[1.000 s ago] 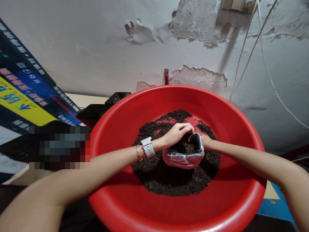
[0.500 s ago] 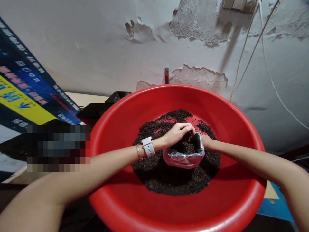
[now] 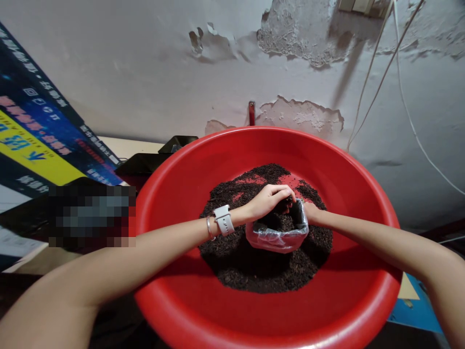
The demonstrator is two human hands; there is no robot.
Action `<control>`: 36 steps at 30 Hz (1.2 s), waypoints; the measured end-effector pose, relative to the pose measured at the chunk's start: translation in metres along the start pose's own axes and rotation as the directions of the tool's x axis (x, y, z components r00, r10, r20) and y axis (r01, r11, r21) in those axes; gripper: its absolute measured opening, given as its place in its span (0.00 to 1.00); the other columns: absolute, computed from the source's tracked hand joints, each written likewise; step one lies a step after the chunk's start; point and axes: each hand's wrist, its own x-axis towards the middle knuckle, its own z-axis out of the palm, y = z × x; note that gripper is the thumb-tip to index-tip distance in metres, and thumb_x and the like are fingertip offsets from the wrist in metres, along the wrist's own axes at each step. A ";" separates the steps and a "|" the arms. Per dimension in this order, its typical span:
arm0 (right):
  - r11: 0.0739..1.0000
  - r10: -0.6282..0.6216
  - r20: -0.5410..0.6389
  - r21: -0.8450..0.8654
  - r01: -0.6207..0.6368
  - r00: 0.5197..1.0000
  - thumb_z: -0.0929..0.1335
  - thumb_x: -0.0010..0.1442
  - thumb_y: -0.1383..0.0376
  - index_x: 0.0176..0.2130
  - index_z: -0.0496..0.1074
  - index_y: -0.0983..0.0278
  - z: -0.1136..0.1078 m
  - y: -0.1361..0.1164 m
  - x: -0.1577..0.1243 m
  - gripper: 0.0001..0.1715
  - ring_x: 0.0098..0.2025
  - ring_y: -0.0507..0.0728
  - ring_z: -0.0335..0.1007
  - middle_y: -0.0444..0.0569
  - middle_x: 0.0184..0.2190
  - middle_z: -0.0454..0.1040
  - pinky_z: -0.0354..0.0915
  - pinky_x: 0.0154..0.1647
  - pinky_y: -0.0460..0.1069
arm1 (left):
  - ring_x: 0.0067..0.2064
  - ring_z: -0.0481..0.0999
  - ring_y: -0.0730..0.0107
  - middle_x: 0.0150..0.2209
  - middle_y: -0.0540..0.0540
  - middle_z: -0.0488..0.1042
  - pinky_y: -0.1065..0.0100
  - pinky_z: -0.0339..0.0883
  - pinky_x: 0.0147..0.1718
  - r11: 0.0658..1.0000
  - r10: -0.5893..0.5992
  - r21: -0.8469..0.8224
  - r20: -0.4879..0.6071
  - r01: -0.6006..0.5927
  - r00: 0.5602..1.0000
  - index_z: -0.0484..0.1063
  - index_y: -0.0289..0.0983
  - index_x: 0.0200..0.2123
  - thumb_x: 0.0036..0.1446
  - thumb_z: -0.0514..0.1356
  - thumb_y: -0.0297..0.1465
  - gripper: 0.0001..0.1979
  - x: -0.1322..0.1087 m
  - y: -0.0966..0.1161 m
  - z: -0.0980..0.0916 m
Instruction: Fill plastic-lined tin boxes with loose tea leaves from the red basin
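Observation:
A square pot lined with clear plastic (image 3: 278, 242) is held tilted a little above the dark soil (image 3: 250, 278) in a big red basin (image 3: 269, 320). Some of the same dark, crumbly soil lies inside the pot. My left hand (image 3: 271, 199), with a pale watch strap and a metal bangle at its wrist, curls over the pot's left and far side. Its fingers are bent around dark soil at the opening. My right hand (image 3: 313, 213) grips the pot's right side, and its fingertips are hidden behind the plastic.
A peeling wall (image 3: 152, 72) rises behind the basin, with loose cables (image 3: 403, 72) hanging at the right. Black containers (image 3: 140, 164) and a printed banner (image 3: 47, 140) stand at the left. A blue surface (image 3: 417, 310) shows at the lower right.
Almost nothing differs. My left hand has shifted very slightly to the right over the pot, and the whole view has moved a touch.

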 end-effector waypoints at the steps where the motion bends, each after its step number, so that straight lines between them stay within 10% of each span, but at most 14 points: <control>1: 1.000 0.000 0.002 0.000 0.000 1.000 0.59 0.65 0.62 0.54 0.70 0.61 0.000 0.000 0.000 0.21 0.51 0.61 0.72 0.56 0.49 0.75 0.67 0.49 0.51 | 0.31 0.69 0.72 0.26 0.49 0.70 0.69 0.64 0.34 1.000 0.001 0.000 0.001 -0.001 1.000 0.70 0.34 0.28 0.57 0.52 0.41 0.17 0.000 0.000 0.000; 36: 1.000 0.006 0.005 0.010 -0.006 1.000 0.60 0.64 0.62 0.52 0.70 0.62 -0.001 0.001 -0.001 0.20 0.48 0.60 0.73 0.55 0.47 0.75 0.67 0.47 0.50 | 0.33 0.74 0.71 0.28 0.46 0.76 0.69 0.66 0.40 0.999 0.033 -0.027 0.028 -0.033 0.999 0.73 0.32 0.27 0.59 0.52 0.36 0.16 -0.001 -0.001 0.002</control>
